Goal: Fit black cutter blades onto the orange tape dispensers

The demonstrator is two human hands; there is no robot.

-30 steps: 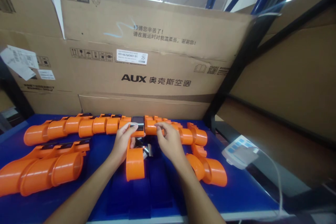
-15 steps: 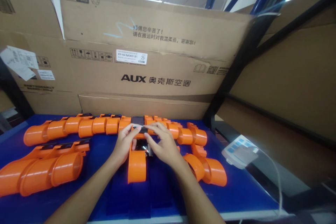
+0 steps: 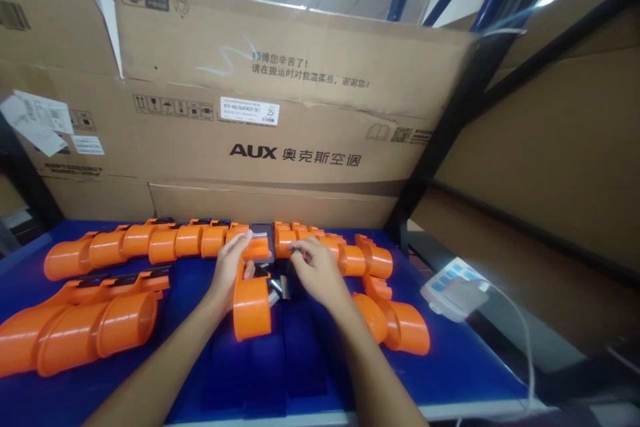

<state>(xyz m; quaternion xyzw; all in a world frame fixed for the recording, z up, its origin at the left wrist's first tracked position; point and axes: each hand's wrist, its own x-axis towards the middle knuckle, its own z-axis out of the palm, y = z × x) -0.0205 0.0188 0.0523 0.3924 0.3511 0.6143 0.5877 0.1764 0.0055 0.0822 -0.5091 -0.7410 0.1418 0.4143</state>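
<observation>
My left hand is closed around the upper, flat arm of an orange plastic holder, whose open round cup hangs below the fingers. A thin silvery edge shows along the top of that arm. To its right my right hand is pinched, apart from the holder, with a small black piece partly hidden at the fingertips. Shiny metal pieces lie on the blue surface between the hands. Just behind the hands is a dark, flat rectangular thing, partly covered by the holder.
Similar orange holders line the back of the blue table. More holders stand front left, and others at right. A white box with a cable sits at the right edge. A cardboard panel rises behind.
My right hand has moved right, away from the holder, and the black piece no longer lies on the holder's arm. My left hand has shifted slightly left with the holder.
</observation>
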